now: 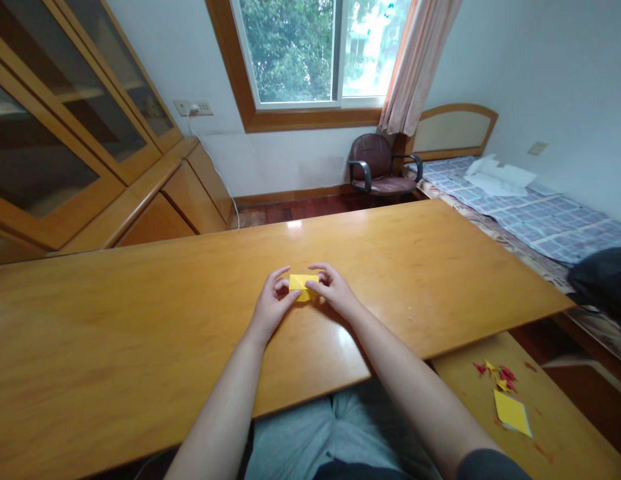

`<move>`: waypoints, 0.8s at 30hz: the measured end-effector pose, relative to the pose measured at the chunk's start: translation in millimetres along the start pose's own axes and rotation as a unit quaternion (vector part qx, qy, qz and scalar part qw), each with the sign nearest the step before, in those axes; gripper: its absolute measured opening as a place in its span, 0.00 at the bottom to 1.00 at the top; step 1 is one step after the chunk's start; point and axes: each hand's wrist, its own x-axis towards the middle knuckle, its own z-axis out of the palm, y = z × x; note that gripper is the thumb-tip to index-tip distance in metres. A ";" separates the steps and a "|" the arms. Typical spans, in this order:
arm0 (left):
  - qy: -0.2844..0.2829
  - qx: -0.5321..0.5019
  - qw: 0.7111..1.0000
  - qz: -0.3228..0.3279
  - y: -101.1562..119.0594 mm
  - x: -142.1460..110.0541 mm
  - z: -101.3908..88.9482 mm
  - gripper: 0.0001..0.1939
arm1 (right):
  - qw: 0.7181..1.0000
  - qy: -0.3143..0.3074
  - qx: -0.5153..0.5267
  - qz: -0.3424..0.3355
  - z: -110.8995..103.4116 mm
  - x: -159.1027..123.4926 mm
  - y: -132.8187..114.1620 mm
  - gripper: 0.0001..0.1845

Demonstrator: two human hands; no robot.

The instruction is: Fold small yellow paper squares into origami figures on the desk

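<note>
A small folded piece of yellow origami paper is between my two hands, just above the middle of the wooden table. My left hand grips its left side, the thumb on the near lower edge and the index finger raised. On the other side my right hand pinches it, the thumb lying over the front and the index finger curled above. Creases run across the paper's face, and a flap hangs at its lower edge. The fingers behind the paper are partly hidden.
At the lower right, a lower wooden surface bears a stack of yellow square paper and several small red and yellow folded pieces. Beyond the table are a brown armchair, a bed and a glass-door cabinet.
</note>
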 end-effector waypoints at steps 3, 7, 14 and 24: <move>0.034 -0.009 0.999 0.001 -0.4 2.5 -0.4 0.31 | 1.000 -0.005 0.021 -0.015 0.3 0.2 -0.3 0.30; 0.075 0.005 0.997 -0.006 1.9 4.6 -1.2 0.21 | 0.999 0.000 -0.009 -0.042 -0.2 0.9 2.5 0.23; 0.109 -0.007 0.994 -0.026 3.3 4.9 -2.8 0.21 | 0.986 0.035 -0.134 -0.088 -0.8 0.9 0.7 0.10; 0.084 -0.021 0.996 -0.038 1.1 5.6 -5.7 0.20 | 0.980 0.032 -0.150 -0.131 2.6 0.0 -2.0 0.08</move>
